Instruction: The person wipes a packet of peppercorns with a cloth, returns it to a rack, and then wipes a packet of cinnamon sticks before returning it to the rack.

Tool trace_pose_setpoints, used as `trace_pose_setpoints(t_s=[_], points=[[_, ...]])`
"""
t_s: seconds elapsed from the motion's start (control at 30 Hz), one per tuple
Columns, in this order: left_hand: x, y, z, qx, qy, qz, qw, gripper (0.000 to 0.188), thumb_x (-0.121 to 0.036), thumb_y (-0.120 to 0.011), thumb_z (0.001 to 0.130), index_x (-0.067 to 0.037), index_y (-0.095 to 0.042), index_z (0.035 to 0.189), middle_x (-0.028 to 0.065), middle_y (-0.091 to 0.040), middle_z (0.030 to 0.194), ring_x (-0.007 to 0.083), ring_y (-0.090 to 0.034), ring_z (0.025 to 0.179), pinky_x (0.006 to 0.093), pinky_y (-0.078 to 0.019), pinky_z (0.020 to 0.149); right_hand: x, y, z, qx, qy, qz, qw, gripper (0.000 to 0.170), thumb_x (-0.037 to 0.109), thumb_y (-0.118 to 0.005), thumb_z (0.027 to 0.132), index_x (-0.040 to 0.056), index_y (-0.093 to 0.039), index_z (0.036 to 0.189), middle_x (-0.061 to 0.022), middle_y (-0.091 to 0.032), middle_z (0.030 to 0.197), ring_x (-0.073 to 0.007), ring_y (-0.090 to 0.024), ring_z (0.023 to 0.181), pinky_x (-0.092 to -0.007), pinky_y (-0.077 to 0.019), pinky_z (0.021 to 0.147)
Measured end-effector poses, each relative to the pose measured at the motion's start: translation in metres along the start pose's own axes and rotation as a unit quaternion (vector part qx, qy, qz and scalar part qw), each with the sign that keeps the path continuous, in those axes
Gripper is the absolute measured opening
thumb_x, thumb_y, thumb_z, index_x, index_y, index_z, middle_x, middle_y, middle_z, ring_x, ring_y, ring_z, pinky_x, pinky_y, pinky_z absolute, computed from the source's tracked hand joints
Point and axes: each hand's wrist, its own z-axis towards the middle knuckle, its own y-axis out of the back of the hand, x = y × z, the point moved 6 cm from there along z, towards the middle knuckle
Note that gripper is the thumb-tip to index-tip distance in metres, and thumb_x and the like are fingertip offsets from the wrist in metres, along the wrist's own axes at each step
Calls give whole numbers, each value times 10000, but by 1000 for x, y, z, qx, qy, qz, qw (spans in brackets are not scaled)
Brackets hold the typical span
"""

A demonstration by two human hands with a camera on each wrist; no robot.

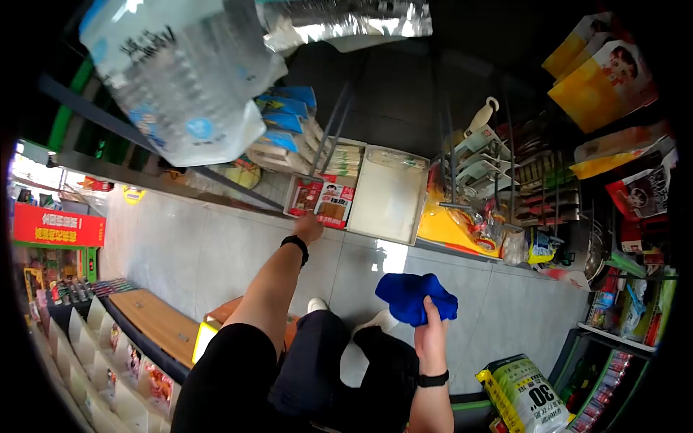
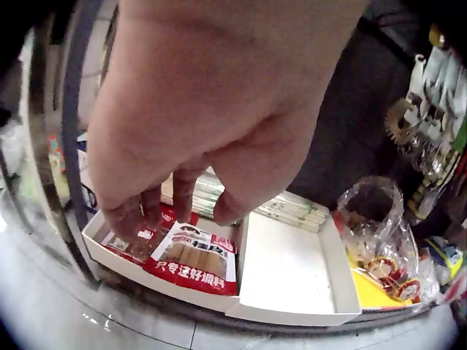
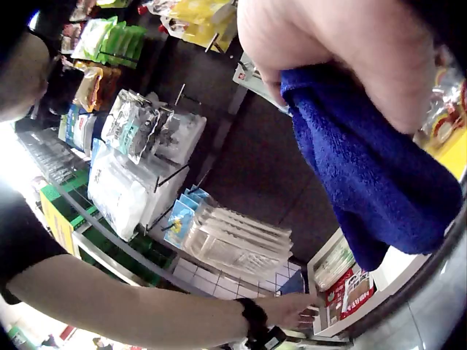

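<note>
My left hand [image 1: 309,228] reaches down to a shallow white box at the foot of the shelf. In the left wrist view its fingers hang loosely bent over red-and-white packets, thumb apart from them. The front cinnamon packet [image 2: 195,255] shows brown bark sticks; a darker red packet [image 2: 135,244] lies beside it under the fingertips. Thin wrapped packs [image 1: 346,160] lie behind them. Adjoining on the right is a white box tray [image 1: 388,198] with its bottom bare. My right hand [image 1: 432,339] grips a bunched blue cloth [image 1: 415,297] over the tiled floor, thumb on top.
Large clear plastic packs [image 1: 191,94] hang on the upper left near my head. Wire hooks with kitchen goods [image 1: 480,162] stand right of the boxes, above a yellow tray [image 1: 451,229]. A filled sack [image 1: 523,395] sits at lower right. A wooden-topped counter [image 1: 155,325] flanks my left.
</note>
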Motion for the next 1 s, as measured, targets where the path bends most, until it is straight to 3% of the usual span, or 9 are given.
trace_pose_setpoints(t_s=[0.37,0.57,0.6,0.63,0.67,0.77,0.87,0.9,1.0], points=[[35,-65,87,-155,48,-117,980,653,-328,-704,800,32,-365,1226,251,-645,1028,383,-637,974,445,-520,831,-46,33,2,6,-17,-56,998,406,93,-591,893,6,-479,1274,-102,-561,1236,-235,-530,1157,-390,-407,1005],[39,-56,95,-184,-39,-191,963,462,-247,-746,734,12,-593,1084,185,-679,965,339,-656,920,393,-524,782,-38,32,-15,-4,-22,-108,994,425,91,-594,894,13,-453,1287,-105,-553,1242,-235,-515,1175,-391,-387,1022],[39,-66,102,-145,-105,-332,926,408,-210,-734,737,25,-611,1047,164,-679,922,294,-658,861,372,-525,746,-32,27,-18,-5,-19,-105,994,426,94,-594,894,16,-452,1288,-105,-552,1243,-236,-515,1173,-389,-389,1020],[37,-59,92,-103,-165,-462,865,356,-173,-722,739,37,-629,1011,143,-680,880,249,-660,802,351,-526,710,-27,21,-24,-6,-21,-101,995,427,97,-595,895,18,-450,1289,-105,-551,1243,-236,-516,1172,-387,-391,1018],[48,-66,85,1,-38,-472,881,295,-82,-689,739,48,-635,998,106,-657,811,194,-631,718,319,-522,647,-24,20,-29,-6,-18,-98,995,418,110,-599,898,21,-459,1281,-99,-548,1240,-231,-518,1163,-381,-391,1014],[41,-41,14,54,-2,-611,790,300,-56,-683,758,42,-623,1035,94,-643,822,180,-627,697,294,-518,615,-11,14,-50,-7,-3,-151,988,409,122,-601,901,25,-467,1276,-88,-551,1227,-220,-521,1153,-374,-396,1006],[36,2,-81,97,-71,-573,810,346,-13,-624,820,32,-547,1154,129,-629,971,221,-638,853,322,-538,749,10,-1,-78,-7,28,-195,980,410,106,-608,900,-4,-479,1274,-74,-554,1217,-181,-519,1109,-340,-393,989],[24,18,-124,180,19,-663,726,365,17,-588,844,23,-505,1200,145,-617,1053,238,-633,949,346,-537,848,20,-10,-91,-6,39,-201,979,417,100,-616,897,-16,-482,1274,-72,-555,1215,-172,-518,1096,-330,-392,983],[9,77,-240,226,63,-734,637,459,87,-521,846,47,-391,1285,182,-575,1163,265,-624,1017,388,-512,927,50,-33,-131,2,44,-290,956,361,73,-562,896,-14,-508,1242,-59,-550,1219,-167,-515,1095,-311,-372,983]])
